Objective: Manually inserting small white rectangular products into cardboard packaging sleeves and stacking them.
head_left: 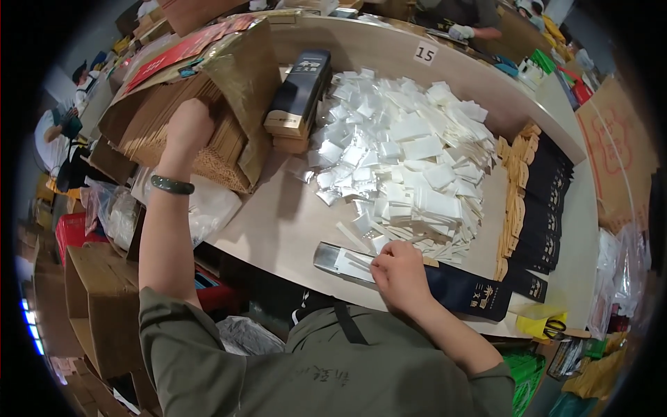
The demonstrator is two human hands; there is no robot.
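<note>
Nearest, the right hand presses down on a long dark sleeve lying flat at the worktop's front edge, its silvery open end pointing left. The fingers are drawn together at that mouth, on or just beside a thin white strip — whether they actually pinch it I cannot tell. By my reading the step in hand is filling the sleeve: one hand steadies it while the other fetches stock.

Further off, the left hand, a green bangle at its wrist, reaches into a stack of tan cards held in a brown wrapper at the worktop's left. Its fingers curl over the stack's top edge; how firm the hold is does not show.

The next move looks to call for separating a single card from the tight stack and lining it up squarely with the narrow mouth — a crooked entry could snag.

The sleeve itself is slim, flat, dark navy with pale markings near its right end. Beyond it spreads a heap of white packets, a row of finished sleeves at right, and a dark box at the back.
</note>
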